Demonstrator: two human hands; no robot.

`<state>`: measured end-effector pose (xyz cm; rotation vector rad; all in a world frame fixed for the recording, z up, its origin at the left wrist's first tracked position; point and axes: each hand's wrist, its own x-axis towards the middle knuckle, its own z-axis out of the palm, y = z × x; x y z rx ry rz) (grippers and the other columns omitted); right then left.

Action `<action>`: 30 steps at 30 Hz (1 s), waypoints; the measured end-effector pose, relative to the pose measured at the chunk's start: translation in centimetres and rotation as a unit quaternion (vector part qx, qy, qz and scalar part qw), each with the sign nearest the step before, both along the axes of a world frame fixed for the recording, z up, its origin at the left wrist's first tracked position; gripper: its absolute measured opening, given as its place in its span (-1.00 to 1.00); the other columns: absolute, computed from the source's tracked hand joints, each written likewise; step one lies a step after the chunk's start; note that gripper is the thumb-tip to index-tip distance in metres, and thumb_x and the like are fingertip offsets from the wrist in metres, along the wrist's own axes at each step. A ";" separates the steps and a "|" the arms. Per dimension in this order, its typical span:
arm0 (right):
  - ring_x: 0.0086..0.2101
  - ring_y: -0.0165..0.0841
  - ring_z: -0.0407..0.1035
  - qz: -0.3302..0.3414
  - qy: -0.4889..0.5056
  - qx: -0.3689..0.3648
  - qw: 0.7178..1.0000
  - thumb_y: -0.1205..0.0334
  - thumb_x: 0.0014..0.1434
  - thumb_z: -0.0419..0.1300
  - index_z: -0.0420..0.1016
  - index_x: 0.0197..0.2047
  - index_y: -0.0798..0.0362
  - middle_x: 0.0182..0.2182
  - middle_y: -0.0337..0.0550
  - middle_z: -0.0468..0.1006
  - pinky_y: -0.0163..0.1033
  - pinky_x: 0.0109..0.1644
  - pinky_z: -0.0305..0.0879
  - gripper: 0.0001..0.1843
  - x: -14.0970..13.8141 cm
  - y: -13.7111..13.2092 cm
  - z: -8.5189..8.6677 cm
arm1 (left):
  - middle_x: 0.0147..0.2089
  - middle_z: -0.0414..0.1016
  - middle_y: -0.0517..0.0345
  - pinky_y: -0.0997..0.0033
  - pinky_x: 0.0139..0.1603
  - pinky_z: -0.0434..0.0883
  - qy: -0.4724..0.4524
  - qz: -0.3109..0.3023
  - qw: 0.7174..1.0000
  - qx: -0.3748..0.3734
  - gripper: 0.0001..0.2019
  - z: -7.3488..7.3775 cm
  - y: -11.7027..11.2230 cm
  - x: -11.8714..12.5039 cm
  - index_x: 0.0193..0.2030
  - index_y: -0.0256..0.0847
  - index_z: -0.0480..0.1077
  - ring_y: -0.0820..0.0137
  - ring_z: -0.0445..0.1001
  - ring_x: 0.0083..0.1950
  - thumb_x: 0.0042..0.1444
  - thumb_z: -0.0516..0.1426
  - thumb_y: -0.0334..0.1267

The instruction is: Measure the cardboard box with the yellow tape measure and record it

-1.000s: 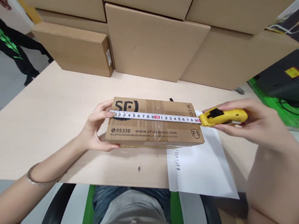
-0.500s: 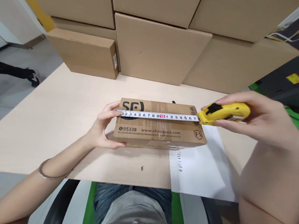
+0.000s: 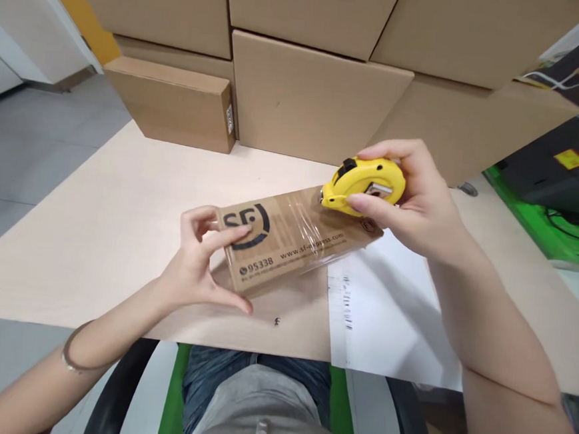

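A brown cardboard box (image 3: 287, 240) with black "SF" print and clear packing tape lies slanted before me, its right end farther away. My left hand (image 3: 203, 260) grips the left end; the index finger rests on the printed top and the thumb lies along the near corner. In my right hand (image 3: 406, 193) is a yellow tape measure (image 3: 367, 186), held between thumb and fingers over the box's right part. Its blade is drawn in, with only the metal tip showing at the mouth. The box's underside is hidden.
Large cartons (image 3: 313, 98) are stacked along the back of the table (image 3: 93, 228). A smaller flat carton (image 3: 173, 104) stands at back left. White paper (image 3: 392, 312) with handwriting lies right of the box, partly under my right forearm. A green-edged dark unit stands at right.
The blade that lay across the box has gone back into the tape measure. My right hand moved left and away from me with it. The box has turned, its right end swinging away.
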<state>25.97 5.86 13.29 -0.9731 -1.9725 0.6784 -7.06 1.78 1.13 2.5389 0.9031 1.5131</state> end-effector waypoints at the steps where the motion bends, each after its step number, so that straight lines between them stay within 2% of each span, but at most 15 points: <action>1: -0.02 -0.16 0.56 -0.007 0.016 -0.012 1.000 -0.02 0.21 0.42 0.44 0.15 -0.20 0.07 -0.16 0.58 -0.02 0.03 0.60 -0.52 0.1 0.2 -0.4 | 0.05 0.20 0.00 -0.05 -0.05 0.64 0.018 0.024 0.999 0.038 0.10 0.3 -1.0 0.3 0.35 0.07 0.40 0.04 0.38 0.09 -0.37 0.37 0.53; 3: -0.04 -0.19 0.56 -0.007 0.036 -0.033 0.999 -0.02 0.24 0.38 0.39 0.15 -0.19 0.06 -0.14 0.57 -0.05 -0.01 0.61 -0.53 0.1 0.6 -1.0 | -0.03 0.20 0.02 0.12 -0.24 0.63 0.062 0.043 0.993 0.092 -0.16 0.8 -2.9 1.1 0.25 0.03 0.49 0.13 0.40 -0.04 -0.11 0.33 0.44; 4: -0.05 -0.20 0.56 -0.002 0.037 -0.039 0.999 -0.01 0.24 0.38 0.39 0.14 -0.18 0.04 -0.14 0.57 -0.08 -0.04 0.60 -0.54 0.1 0.8 -1.3 | -0.06 0.21 0.03 0.19 -0.28 0.61 0.085 0.038 0.992 0.091 -0.31 1.1 -3.8 1.5 0.23 0.03 0.51 0.17 0.41 -0.08 0.02 0.36 0.29; 5: -0.07 -0.22 0.56 0.006 0.035 -0.042 0.999 -0.01 0.24 0.38 0.38 0.13 -0.17 0.03 -0.14 0.57 -0.11 -0.06 0.60 -0.54 -0.1 0.9 -1.6 | -0.10 0.24 0.05 0.24 -0.32 0.60 0.095 0.022 0.991 0.087 -0.43 1.4 -4.5 1.9 0.24 0.02 0.51 0.21 0.43 -0.12 0.12 0.37 0.13; 7: -0.10 -0.26 0.54 0.023 0.030 -0.043 0.998 0.01 0.23 0.39 0.38 0.11 -0.17 0.02 -0.16 0.55 -0.15 -0.07 0.58 -0.55 -0.3 1.2 -2.0 | -0.18 0.30 0.09 0.30 -0.33 0.59 0.109 -0.035 0.992 0.048 -0.53 2.0 -5.4 2.6 0.27 0.01 0.48 0.26 0.47 -0.20 0.22 0.34 -0.13; 9: -0.10 -0.28 0.53 0.040 0.027 -0.039 0.998 0.02 0.23 0.39 0.37 0.11 -0.17 0.04 -0.17 0.54 -0.15 -0.04 0.55 -0.56 -0.6 1.4 -2.2 | -0.28 0.32 0.15 0.34 -0.37 0.58 0.095 -0.128 0.987 0.015 -0.52 2.3 -5.2 3.1 0.31 -0.04 0.44 0.32 0.47 -0.30 0.27 0.29 -0.12; 11: -0.05 -0.27 0.52 0.056 0.022 -0.027 0.998 0.02 0.23 0.39 0.37 0.11 -0.17 0.06 -0.16 0.53 -0.15 -0.01 0.53 -0.55 -0.8 1.5 -2.4 | -0.30 0.35 0.17 0.35 -0.41 0.57 0.041 -0.192 0.981 0.005 -0.42 2.4 -3.9 3.3 0.36 -0.07 0.38 0.35 0.44 -0.34 0.28 0.25 0.09; 13: -0.01 -0.24 0.52 0.070 0.010 -0.013 0.997 0.01 0.22 0.40 0.38 0.11 -0.16 0.06 -0.15 0.53 -0.14 0.02 0.52 -0.54 -0.9 1.5 -2.3 | -0.09 0.45 0.04 0.19 -0.25 0.63 -0.051 -0.132 0.990 -0.001 -0.28 2.1 -1.8 3.3 0.44 -0.03 0.29 0.24 0.51 -0.16 0.24 0.24 0.21; 14: -0.01 -0.23 0.52 0.074 0.005 -0.007 0.997 0.01 0.22 0.40 0.38 0.11 -0.16 0.06 -0.15 0.53 -0.13 0.03 0.52 -0.54 -0.9 1.5 -2.3 | 0.14 0.44 -0.08 -0.02 -0.02 0.63 -0.076 -0.087 0.992 -0.043 -0.15 1.9 -0.6 3.4 0.51 0.00 0.17 0.10 0.51 0.06 0.18 0.25 0.28; 15: -0.01 -0.24 0.52 0.076 0.001 -0.004 0.997 0.01 0.23 0.40 0.37 0.10 -0.16 0.06 -0.16 0.53 -0.13 0.04 0.51 -0.55 -0.9 1.4 -2.2 | 0.34 0.32 -0.19 -0.22 0.18 0.55 -0.089 -0.077 0.990 -0.076 0.00 1.7 0.5 3.4 0.56 0.01 0.05 -0.06 0.43 0.27 0.10 0.26 0.38; 17: -0.03 -0.25 0.52 0.075 -0.003 0.000 0.997 0.02 0.23 0.39 0.37 0.10 -0.17 0.07 -0.16 0.52 -0.13 0.04 0.51 -0.57 -0.8 1.2 -2.1 | 0.59 -0.03 -0.23 -0.47 0.48 0.18 -0.069 -0.104 0.983 -0.135 0.19 1.1 2.3 3.7 0.60 0.05 -0.07 -0.27 0.03 0.58 -0.06 0.32 0.45; 19: -0.05 -0.26 0.53 0.076 -0.006 0.001 0.997 0.03 0.24 0.40 0.37 0.09 -0.17 0.06 -0.17 0.53 -0.14 0.02 0.51 -0.57 -0.8 1.0 -2.0 | 0.66 -0.26 -0.17 -0.50 0.59 -0.10 -0.059 -0.155 0.970 -0.176 0.25 0.4 3.4 4.0 0.61 0.09 -0.14 -0.29 -0.27 0.66 -0.11 0.36 0.42; 20: -0.06 -0.27 0.53 0.081 -0.007 0.003 0.997 0.04 0.24 0.40 0.38 0.10 -0.17 0.05 -0.17 0.54 -0.15 0.01 0.51 -0.57 -0.9 1.0 -1.9 | 0.68 -0.32 -0.14 -0.49 0.60 -0.17 -0.060 -0.181 0.963 -0.191 0.25 0.1 3.7 4.2 0.61 0.10 -0.18 -0.28 -0.33 0.67 -0.10 0.37 0.39; 24: -0.06 -0.25 0.55 0.112 -0.031 0.033 0.993 0.06 0.23 0.42 0.40 0.14 -0.23 0.08 -0.22 0.57 -0.12 0.04 0.49 -0.54 -2.1 1.2 -1.8 | 0.67 -0.34 -0.16 -0.48 0.60 -0.16 -0.076 -0.245 0.941 -0.221 0.23 -0.6 4.0 4.5 0.61 0.09 -0.29 -0.27 -0.26 0.67 0.00 0.36 0.31; 30: -0.06 -0.20 0.57 0.161 -0.078 0.057 0.982 0.05 0.28 0.37 0.41 0.16 -0.28 0.07 -0.24 0.61 -0.04 0.05 0.49 -0.58 -4.9 2.4 -1.5 | 0.61 -0.14 -0.15 -0.48 0.54 0.07 -0.074 -0.220 0.946 -0.225 0.09 -0.4 3.8 4.4 0.58 0.14 -0.29 -0.24 -0.09 0.62 0.11 0.30 0.24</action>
